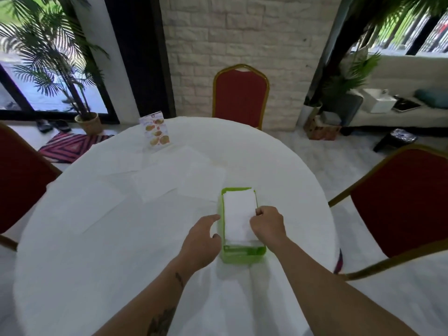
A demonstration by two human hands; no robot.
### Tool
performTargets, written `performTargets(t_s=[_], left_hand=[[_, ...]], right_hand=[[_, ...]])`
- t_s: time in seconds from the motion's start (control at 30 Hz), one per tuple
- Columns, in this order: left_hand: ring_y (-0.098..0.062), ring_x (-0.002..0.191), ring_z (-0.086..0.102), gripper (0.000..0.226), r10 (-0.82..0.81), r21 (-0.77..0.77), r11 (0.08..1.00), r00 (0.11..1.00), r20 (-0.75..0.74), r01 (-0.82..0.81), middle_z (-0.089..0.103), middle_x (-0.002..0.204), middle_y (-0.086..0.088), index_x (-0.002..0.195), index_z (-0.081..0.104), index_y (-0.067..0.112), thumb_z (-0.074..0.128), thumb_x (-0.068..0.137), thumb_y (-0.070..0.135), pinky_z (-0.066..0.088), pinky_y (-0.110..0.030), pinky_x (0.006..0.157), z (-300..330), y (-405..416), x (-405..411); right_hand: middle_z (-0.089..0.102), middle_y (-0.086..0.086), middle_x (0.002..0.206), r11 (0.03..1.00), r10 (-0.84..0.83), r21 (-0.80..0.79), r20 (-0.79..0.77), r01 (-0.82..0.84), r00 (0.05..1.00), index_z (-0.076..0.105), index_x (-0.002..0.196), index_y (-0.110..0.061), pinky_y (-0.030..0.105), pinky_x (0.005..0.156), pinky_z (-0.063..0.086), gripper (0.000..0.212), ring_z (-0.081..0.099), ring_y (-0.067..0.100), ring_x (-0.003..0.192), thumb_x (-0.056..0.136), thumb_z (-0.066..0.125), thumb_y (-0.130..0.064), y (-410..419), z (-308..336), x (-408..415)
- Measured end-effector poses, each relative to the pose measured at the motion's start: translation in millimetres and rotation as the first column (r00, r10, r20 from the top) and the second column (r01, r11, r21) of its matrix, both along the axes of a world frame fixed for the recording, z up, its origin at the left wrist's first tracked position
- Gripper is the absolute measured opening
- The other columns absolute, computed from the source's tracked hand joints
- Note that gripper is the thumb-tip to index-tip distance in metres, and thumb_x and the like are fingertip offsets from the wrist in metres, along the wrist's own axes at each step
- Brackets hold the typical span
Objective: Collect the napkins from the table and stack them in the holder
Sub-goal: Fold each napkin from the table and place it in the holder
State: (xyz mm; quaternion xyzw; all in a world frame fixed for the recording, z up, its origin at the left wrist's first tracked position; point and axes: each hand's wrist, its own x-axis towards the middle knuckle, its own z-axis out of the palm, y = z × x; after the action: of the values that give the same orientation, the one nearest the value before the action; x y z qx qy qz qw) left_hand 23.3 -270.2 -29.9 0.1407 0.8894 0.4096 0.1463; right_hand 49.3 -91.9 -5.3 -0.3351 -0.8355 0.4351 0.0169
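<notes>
Filling most of the view: a round table [97, 238] under a white cloth, standing on a pale floor before a whitewashed brick wall [242, 40]. Ringing the table: three red chairs with gold frames, one at the far side [240, 95], one at the left [19, 178], one at the right [400, 204]. Framing the room: dark-framed windows, a palm in a woven pot [89, 122] at the left beside a striped rug [70, 146], a white sofa [400, 93] at the right. Lying flat and overlapping on the cloth, beyond the holder: several loose white napkins [160, 180]. Standing upright past them: a menu card [155, 130]. Sitting near the table's middle: a green holder [242, 255], already carrying a stack of napkins [238, 214]. Resting against the holder's left wall: the left hand [201, 238], thumb and fingers loosely spread, holding nothing. Pinching the right edge of the top napkin in the holder: the right hand [268, 225], fingers curled.
</notes>
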Motion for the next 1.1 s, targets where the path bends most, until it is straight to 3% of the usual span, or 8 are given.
performTargets(t_s=[0.17,0.3,0.37,0.5,0.67,0.8,0.9,1.1], left_hand=[[-0.014,0.130,0.042,0.052,0.009,-0.036,0.999,1.000,-0.024,-0.010,0.046,0.143,0.004,0.136,0.047,0.022,0.052,0.086,0.011,0.030,-0.024,0.108,0.1,16.5,0.2],[-0.014,0.129,0.042,0.050,-0.005,-0.051,0.999,0.998,-0.055,0.002,0.045,0.142,0.001,0.135,0.048,0.019,0.053,0.085,0.010,0.026,-0.017,0.104,-1.0,28.0,1.3],[-0.015,0.128,0.042,0.050,-0.015,-0.085,0.996,0.998,-0.061,0.010,0.043,0.143,0.001,0.135,0.048,0.018,0.054,0.085,0.012,0.026,-0.017,0.103,-2.8,33.2,2.0],[-0.019,0.126,0.043,0.050,0.070,-0.095,0.993,0.998,-0.005,-0.071,0.043,0.142,-0.002,0.133,0.051,0.015,0.055,0.083,0.014,0.030,-0.021,0.100,-4.8,42.9,-0.2],[-0.018,0.121,0.047,0.049,0.122,-0.113,0.987,0.991,0.058,-0.115,0.046,0.139,0.000,0.127,0.055,0.019,0.057,0.079,0.013,0.033,-0.021,0.092,-9.2,45.0,0.2],[-0.015,0.120,0.048,0.048,0.129,-0.104,0.987,0.988,0.079,-0.120,0.049,0.136,0.002,0.128,0.054,0.022,0.055,0.081,0.013,0.035,-0.019,0.091,-11.6,38.2,-0.1],[-0.013,0.114,0.049,0.044,0.144,-0.076,0.987,0.988,0.057,-0.140,0.051,0.132,0.003,0.125,0.056,0.024,0.053,0.083,0.014,0.037,-0.021,0.091,-7.9,37.8,-0.3],[-0.009,0.101,0.054,0.041,0.248,0.069,0.967,0.968,-0.026,-0.246,0.056,0.121,0.007,0.116,0.061,0.026,0.051,0.080,0.010,0.042,-0.022,0.086,11.6,30.5,-24.4]], right_hand=[[0.069,0.007,0.085,0.998,0.054,0.021,0.012,-0.054,0.998,0.068,0.087,-0.004,0.033,0.069,0.053,0.029,0.060,0.023,0.073,0.065,0.049,-0.006,14.9,-5.4,-5.5],[0.055,-0.002,0.083,0.987,0.139,0.066,0.076,-0.144,0.987,0.063,0.105,-0.011,0.029,0.063,0.043,0.036,0.049,0.017,0.072,0.070,0.055,-0.011,21.9,-5.0,-6.9],[0.054,0.000,0.091,0.961,0.197,0.174,0.126,-0.217,0.972,0.056,0.109,-0.015,0.030,0.063,0.038,0.037,0.048,0.017,0.074,0.072,0.055,-0.017,21.8,-5.0,-3.6],[0.053,0.002,0.121,0.763,0.417,0.500,0.105,-0.410,0.903,0.053,0.123,-0.017,0.034,0.080,0.042,0.042,0.049,0.024,0.108,0.081,0.052,-0.025,13.9,-7.0,1.9],[0.058,0.002,0.117,0.579,0.587,0.504,0.287,-0.641,0.757,0.062,0.112,-0.019,0.038,0.083,0.035,0.034,0.050,0.024,0.104,0.082,0.053,-0.031,7.2,-11.9,9.0],[0.058,0.001,0.118,0.590,0.595,0.493,0.268,-0.639,0.757,0.062,0.113,-0.020,0.038,0.082,0.034,0.034,0.052,0.024,0.104,0.083,0.050,-0.029,10.5,-11.5,6.2],[0.058,-0.003,0.124,0.669,0.586,0.432,0.194,-0.605,0.786,0.060,0.123,-0.024,0.039,0.092,0.037,0.037,0.052,0.022,0.111,0.087,0.050,-0.027,12.6,-6.9,-4.3],[0.060,-0.004,0.128,0.787,0.542,0.326,0.040,-0.524,0.839,0.062,0.121,-0.025,0.039,0.099,0.043,0.036,0.055,0.020,0.117,0.086,0.054,-0.024,6.8,11.1,-35.9]])
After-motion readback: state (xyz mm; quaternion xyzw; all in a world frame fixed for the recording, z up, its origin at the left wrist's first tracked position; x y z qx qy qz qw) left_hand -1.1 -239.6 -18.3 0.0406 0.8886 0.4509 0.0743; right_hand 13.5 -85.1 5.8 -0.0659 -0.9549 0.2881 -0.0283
